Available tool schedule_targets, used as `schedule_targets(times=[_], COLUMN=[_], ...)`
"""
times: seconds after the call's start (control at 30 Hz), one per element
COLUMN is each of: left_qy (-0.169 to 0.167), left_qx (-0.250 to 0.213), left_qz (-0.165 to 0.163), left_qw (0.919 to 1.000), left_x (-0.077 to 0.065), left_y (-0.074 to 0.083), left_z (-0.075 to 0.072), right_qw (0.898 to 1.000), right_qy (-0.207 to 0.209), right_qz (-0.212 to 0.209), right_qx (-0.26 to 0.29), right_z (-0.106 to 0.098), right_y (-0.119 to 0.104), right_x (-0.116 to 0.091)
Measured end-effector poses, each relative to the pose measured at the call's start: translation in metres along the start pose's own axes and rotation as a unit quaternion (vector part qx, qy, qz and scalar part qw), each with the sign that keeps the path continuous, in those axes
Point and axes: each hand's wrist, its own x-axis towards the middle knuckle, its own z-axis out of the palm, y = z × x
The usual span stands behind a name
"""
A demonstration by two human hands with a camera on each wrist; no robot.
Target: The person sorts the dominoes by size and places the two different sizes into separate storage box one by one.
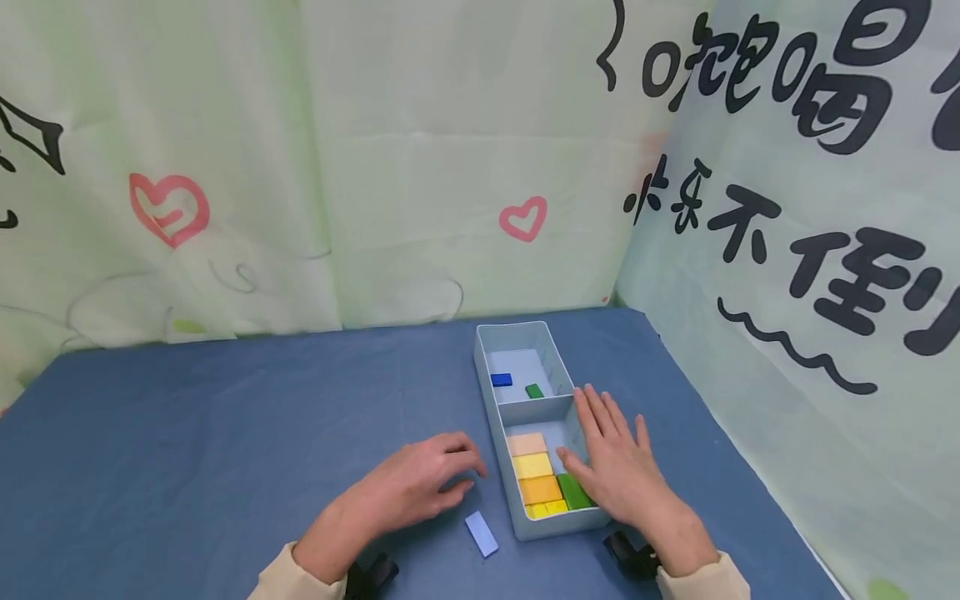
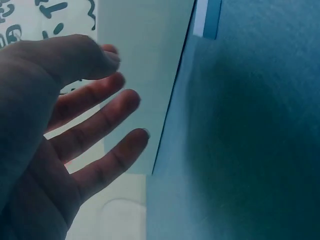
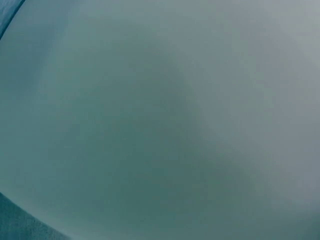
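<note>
A long pale blue tray (image 1: 495, 417) with two compartments stands on the table. My right hand (image 1: 618, 462) lies over its right rim with fingers stretched out, nothing gripped. To the left of the tray hovers my left hand (image 1: 427, 479), fingers loosely bent and apart; the left wrist view shows this hand (image 2: 85, 110) holding nothing. A light blue block (image 1: 482, 534) lies on the table between the left hand and the tray's near corner. In the near compartment are a peach block (image 1: 527, 444), yellow block (image 1: 532, 466), orange block (image 1: 540, 490) and green block (image 1: 574, 492), the last partly near the right thumb.
The far compartment holds a small blue block (image 1: 502, 380) and a small green block (image 1: 534, 391). Small bright yellow blocks (image 1: 546, 509) line the tray's near end. A blue cloth (image 1: 225, 458) covers the table; printed curtains (image 1: 412, 167) hang behind and at the right.
</note>
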Motion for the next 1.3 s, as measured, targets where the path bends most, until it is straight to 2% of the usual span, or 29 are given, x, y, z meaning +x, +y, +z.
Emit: schedule_targets(times=[0.17,0.33,0.43,0.63,0.73,1.0,1.3], left_qy=[-0.056,-0.101,-0.116,-0.111,-0.113,-0.138,-0.151], left_qx=[0.004,-0.006,-0.004,0.05,0.063,0.032,0.021], left_qz=[-0.018,-0.002,0.009,0.042,0.051,0.059,0.046], left_qw=[0.9983,0.9949,0.9932,0.9917,0.9903,0.9882,0.9873], left_x=[0.0,-0.003,-0.002,-0.001,-0.002,0.002,0.001], left_y=[0.005,0.011,0.016,0.02,0.021,0.023,0.025], left_z=[0.005,0.014,0.018,0.022,0.024,0.024,0.024], right_qw=[1.0,1.0,1.0,1.0,1.0,1.0,1.0], right_qy=[0.002,-0.009,-0.009,-0.004,-0.01,-0.008,-0.016], right_qz=[-0.003,-0.001,0.0,-0.003,-0.003,0.001,0.002], right_qx=[-0.003,-0.008,-0.012,-0.01,-0.01,-0.004,-0.004], right_z=[-0.001,0.001,0.0,-0.002,-0.001,-0.002,0.001], right_y=[0.0,-0.001,0.0,0.001,0.001,0.001,0.001], right_x=[0.001,0.002,0.002,0.003,0.002,0.001,0.001])
